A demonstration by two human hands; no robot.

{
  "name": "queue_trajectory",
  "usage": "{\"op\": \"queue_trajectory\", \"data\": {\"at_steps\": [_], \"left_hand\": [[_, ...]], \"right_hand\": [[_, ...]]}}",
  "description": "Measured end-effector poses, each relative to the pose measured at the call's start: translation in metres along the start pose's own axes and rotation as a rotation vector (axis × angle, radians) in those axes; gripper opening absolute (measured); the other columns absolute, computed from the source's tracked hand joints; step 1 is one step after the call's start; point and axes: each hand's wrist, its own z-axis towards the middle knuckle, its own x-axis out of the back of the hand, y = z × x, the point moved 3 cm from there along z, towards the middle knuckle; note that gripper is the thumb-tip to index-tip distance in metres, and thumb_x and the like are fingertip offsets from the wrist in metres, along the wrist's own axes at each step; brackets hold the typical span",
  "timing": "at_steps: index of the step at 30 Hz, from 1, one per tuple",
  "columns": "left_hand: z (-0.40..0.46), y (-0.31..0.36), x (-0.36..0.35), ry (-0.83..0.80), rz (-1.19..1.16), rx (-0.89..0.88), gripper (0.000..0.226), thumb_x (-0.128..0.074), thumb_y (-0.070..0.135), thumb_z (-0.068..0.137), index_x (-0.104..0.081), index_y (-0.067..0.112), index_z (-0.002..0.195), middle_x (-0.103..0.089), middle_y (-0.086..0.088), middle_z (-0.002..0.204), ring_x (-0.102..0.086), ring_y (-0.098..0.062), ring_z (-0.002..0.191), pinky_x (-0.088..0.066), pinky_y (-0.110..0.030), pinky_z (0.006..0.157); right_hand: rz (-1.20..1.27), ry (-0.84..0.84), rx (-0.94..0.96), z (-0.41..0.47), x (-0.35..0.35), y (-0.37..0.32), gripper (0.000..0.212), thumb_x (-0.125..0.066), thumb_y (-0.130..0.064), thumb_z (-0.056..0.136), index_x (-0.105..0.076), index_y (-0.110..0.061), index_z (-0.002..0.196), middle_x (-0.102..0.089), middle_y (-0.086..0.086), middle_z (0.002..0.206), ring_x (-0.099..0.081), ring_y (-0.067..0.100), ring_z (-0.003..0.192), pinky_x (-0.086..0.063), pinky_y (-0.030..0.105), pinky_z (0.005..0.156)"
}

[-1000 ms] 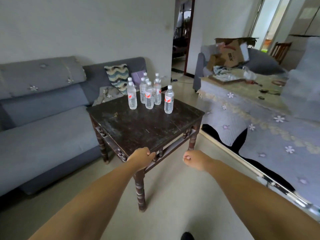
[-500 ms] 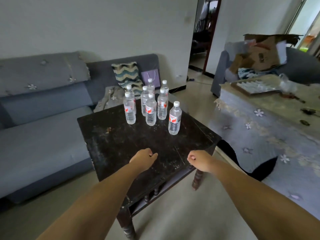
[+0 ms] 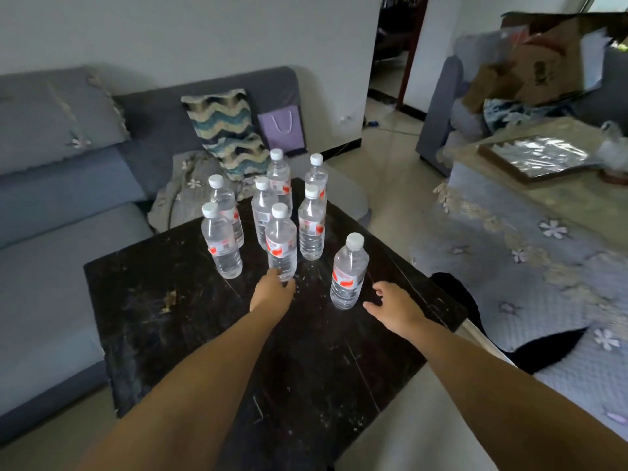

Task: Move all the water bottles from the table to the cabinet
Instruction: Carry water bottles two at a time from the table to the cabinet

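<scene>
Far left: grey sofa [image 3: 61, 212] along the wall, patterned cushion [image 3: 226, 130] and small purple bag [image 3: 281, 129] propped at its corner.

In front of it: dark wooden table [image 3: 176, 321], scuffed, carrying seven clear water bottles with white caps, all upright, gathered toward the far side.

Leftmost pair: front-left bottle [image 3: 221, 243] with another bottle [image 3: 226, 207] just behind, overlapping in view. Then a middle bottle [image 3: 262, 212], a far bottle [image 3: 279, 175] behind that, and the centre front bottle [image 3: 281, 244] closest to the near edge of the group.

Left hand [image 3: 272, 294] at the base of the centre front bottle, touching the bottom part; fingers mostly hidden behind the hand, so impossible to tell whether curled round the bottle or only touching.

Further right: two bottles one behind the other [image 3: 312, 229] [image 3: 316, 175], then a lone bottle [image 3: 349, 271] standing apart, nearer the table's right corner.

Right hand [image 3: 394, 305] just beside that lone bottle, not touching, fingers spread and loosely bent, holding nothing.

Far right: low surface draped in a flowered cloth [image 3: 543, 253], framed tray [image 3: 537, 158] on top, cardboard boxes [image 3: 540, 73] on a grey armchair behind.
</scene>
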Motion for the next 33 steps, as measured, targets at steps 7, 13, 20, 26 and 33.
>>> {"op": "queue_trajectory", "data": {"at_steps": [7, 13, 20, 26, 33], "left_hand": [[0.067, 0.004, -0.033, 0.122, -0.22, 0.146, 0.089, -0.075, 0.031, 0.079, -0.021, 0.017, 0.147, -0.036, -0.011, 0.148, -0.04, -0.032, 0.135, -0.038, -0.047, 0.107], [0.106, -0.013, -0.052, 0.198, -0.41, 0.164, 0.092, -0.082, 0.028, 0.071, -0.027, 0.02, 0.144, -0.043, -0.005, 0.145, -0.047, -0.026, 0.131, -0.043, -0.042, 0.107], [0.127, -0.017, -0.043, 0.176, -0.395, 0.148, 0.082, -0.083, 0.04, 0.066, -0.04, 0.021, 0.133, -0.059, -0.002, 0.131, -0.059, -0.025, 0.118, -0.045, -0.033, 0.094], [0.1, -0.023, -0.041, 0.076, -0.3, 0.134, 0.075, -0.078, 0.05, 0.07, -0.043, 0.024, 0.131, -0.06, -0.001, 0.129, -0.06, -0.027, 0.117, -0.048, -0.039, 0.097], [0.057, 0.014, -0.075, -0.128, -0.268, 0.099, 0.075, -0.07, 0.052, 0.077, -0.039, 0.021, 0.137, -0.056, -0.002, 0.134, -0.059, -0.027, 0.119, -0.05, -0.042, 0.1]], "right_hand": [[0.513, 0.035, 0.036, 0.048, -0.035, -0.014, 0.087, -0.084, -0.018, 0.07, -0.036, -0.016, 0.142, -0.049, 0.002, 0.139, -0.049, 0.017, 0.13, -0.043, 0.037, 0.109], [0.644, 0.059, 0.049, 0.071, -0.051, -0.018, 0.078, -0.082, -0.006, 0.071, -0.039, -0.006, 0.136, -0.057, 0.011, 0.126, -0.059, 0.02, 0.117, -0.052, 0.041, 0.099], [0.59, 0.077, -0.003, 0.075, -0.05, -0.017, 0.081, -0.081, -0.023, 0.075, -0.034, -0.016, 0.141, -0.056, 0.001, 0.132, -0.058, 0.016, 0.12, -0.05, 0.034, 0.102], [0.575, 0.041, -0.122, 0.066, -0.052, -0.007, 0.072, -0.074, -0.034, 0.081, -0.037, -0.016, 0.14, -0.056, 0.001, 0.132, -0.057, 0.018, 0.121, -0.048, 0.038, 0.104], [0.548, 0.091, -0.249, 0.025, -0.042, 0.026, 0.071, -0.069, -0.047, 0.081, -0.036, -0.023, 0.139, -0.057, -0.002, 0.131, -0.059, 0.015, 0.117, -0.047, 0.023, 0.091]]}}
